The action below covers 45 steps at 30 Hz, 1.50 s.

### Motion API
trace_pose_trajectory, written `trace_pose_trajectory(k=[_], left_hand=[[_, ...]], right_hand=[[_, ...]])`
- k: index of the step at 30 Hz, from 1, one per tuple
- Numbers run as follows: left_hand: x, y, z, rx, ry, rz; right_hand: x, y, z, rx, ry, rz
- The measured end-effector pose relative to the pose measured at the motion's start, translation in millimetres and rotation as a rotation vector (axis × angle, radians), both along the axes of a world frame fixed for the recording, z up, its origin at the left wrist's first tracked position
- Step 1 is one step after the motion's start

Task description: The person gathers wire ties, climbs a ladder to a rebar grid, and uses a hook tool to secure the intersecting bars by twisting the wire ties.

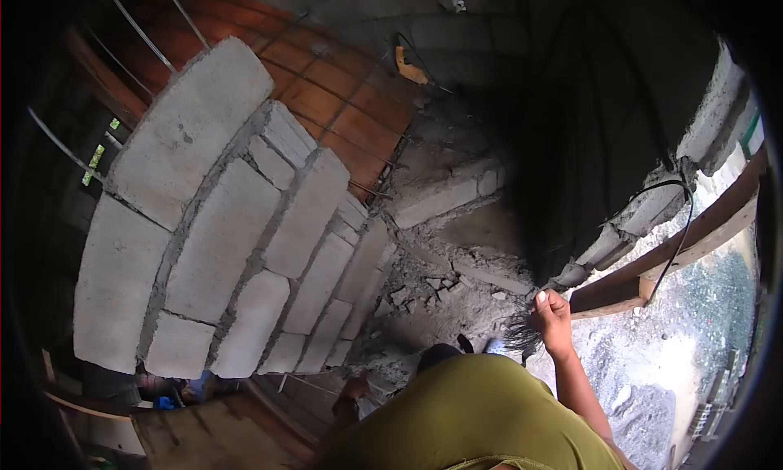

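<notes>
My right hand (553, 319) is raised in front of the olive-green shirt, thumb and fingers pinched together. It grips a bundle of thin dark wires (523, 333), whose loose ends fan out to the left of the hand. Low beside my body, my left hand (352, 388) hangs in shadow near the foot of the block wall; its fingers are too dark to make out. The grey concrete block wall (224, 241) with mortar joints rises on the left.
Steel bars (139, 25) stick up from the wall's top. Behind it lies an orange-brown panel (359, 115) crossed by bars, with a yellow tool (409, 66) beyond. Rubble (440, 290) covers the ground ahead. A wooden beam (681, 246) and a black cable (689, 217) are at right.
</notes>
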<state>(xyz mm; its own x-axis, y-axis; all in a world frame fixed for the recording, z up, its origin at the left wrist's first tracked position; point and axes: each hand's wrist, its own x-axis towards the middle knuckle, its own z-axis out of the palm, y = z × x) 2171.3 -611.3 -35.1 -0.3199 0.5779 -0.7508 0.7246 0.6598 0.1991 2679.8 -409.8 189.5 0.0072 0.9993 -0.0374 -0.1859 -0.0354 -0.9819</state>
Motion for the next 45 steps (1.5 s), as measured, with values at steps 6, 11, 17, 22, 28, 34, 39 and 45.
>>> trace_pose_trajectory(k=[6,11,17,22,28,34,39,45], left_hand=[[23.1,-12.3,45.8,0.19,-0.268,0.232],[3.3,-28.7,48.5,0.198,-0.109,0.499],[-14.8,-6.6,68.0,0.463,-0.058,0.647],[25.9,50.0,132.6,0.907,-0.551,0.686],[63.5,115.2,184.5,1.01,-0.718,0.407],[114.1,147.7,229.2,1.125,-1.092,0.028],[144.0,151.0,268.2,1.058,-1.058,-0.028],[144.6,154.3,267.9,1.01,-1.157,0.084]], right_hand=[[-18.4,15.3,0.6,-0.095,0.196,0.148],[-55.6,29.4,21.2,0.016,0.104,0.168],[-76.0,28.2,43.0,0.08,0.089,0.137],[-85.1,15.5,44.6,0.089,0.018,0.118],[-107.6,-7.6,43.8,0.056,-0.09,0.231],[-147.1,-15.6,68.1,0.091,-0.414,0.341],[-185.7,-21.6,82.0,0.342,-0.511,0.18],[-199.6,-28.4,80.4,0.224,-0.553,0.173]])
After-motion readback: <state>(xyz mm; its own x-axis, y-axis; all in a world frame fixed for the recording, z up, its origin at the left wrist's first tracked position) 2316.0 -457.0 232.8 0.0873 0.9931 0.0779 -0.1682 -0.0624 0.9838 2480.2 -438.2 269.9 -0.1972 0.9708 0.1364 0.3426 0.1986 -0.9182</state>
